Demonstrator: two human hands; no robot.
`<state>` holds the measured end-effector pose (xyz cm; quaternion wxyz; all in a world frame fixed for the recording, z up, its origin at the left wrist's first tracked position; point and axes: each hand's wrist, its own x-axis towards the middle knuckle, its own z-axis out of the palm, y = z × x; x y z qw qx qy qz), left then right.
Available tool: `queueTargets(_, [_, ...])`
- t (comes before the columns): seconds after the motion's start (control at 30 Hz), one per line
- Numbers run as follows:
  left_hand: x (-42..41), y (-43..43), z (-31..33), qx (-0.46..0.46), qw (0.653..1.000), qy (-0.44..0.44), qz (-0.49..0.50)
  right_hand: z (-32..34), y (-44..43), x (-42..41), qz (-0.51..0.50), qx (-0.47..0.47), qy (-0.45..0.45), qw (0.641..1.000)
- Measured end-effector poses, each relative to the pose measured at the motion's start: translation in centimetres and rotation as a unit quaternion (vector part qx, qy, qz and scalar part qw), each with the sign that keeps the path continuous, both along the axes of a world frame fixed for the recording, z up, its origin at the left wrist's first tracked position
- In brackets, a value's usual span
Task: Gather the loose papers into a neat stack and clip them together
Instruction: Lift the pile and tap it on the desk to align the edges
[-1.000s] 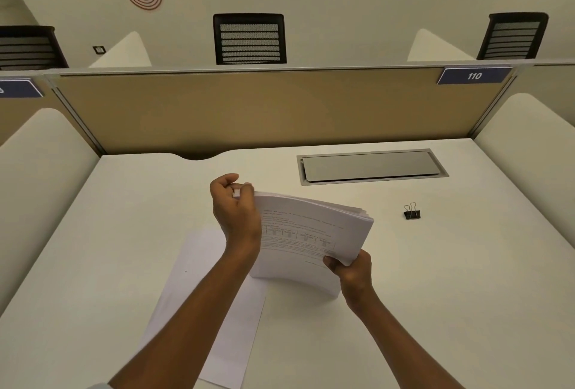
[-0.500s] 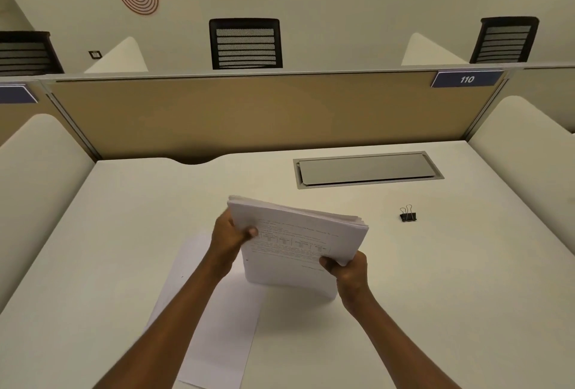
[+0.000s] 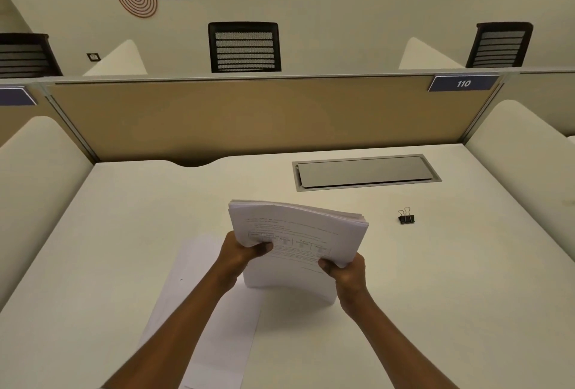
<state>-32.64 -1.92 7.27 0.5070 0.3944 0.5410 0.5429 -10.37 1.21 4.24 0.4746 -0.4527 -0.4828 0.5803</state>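
Note:
A thick stack of printed white papers [image 3: 298,233] stands on its lower edge on the desk, tilted and bowed, top edges slightly uneven. My left hand [image 3: 239,256] grips its left side with the thumb on the front page. My right hand [image 3: 345,273] holds the lower right side. One loose white sheet [image 3: 214,320] lies flat on the desk under my left forearm. A small black binder clip [image 3: 406,217] sits on the desk to the right of the stack, apart from both hands.
The white desk [image 3: 451,295] has a grey metal cable hatch [image 3: 364,170] at the back right. A tan divider panel [image 3: 249,114] closes off the far edge, and padded white side panels [image 3: 37,170] rise at left and right. Black chairs stand beyond.
My left hand came down from the stack's top left corner to grip its left side. The stack now stands more upright on the desk. The right hand barely moved.

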Motion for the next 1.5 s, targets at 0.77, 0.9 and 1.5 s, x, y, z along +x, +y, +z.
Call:
queueTargets(0.77, [-0.1, -0.8, -0.8, -0.01, 1.0, 0.014, 0.016, 7.3, 1.1, -1.2, -0.112, 0.155, -0.004, 0.981])
queueTargets(0.9, [0.0, -0.8, -0.7, -0.013, 1.0, 0.02, 0.018, 9.5, 1.6, -1.8, -0.178, 0.153, -0.052, 0.971])
queueTargets(1.5, [-0.1, -1.0, -1.6, -0.028, 0.999, 0.024, 0.012, 6.4, 0.9, -1.4, -0.126, 0.142, 0.043, 0.981])
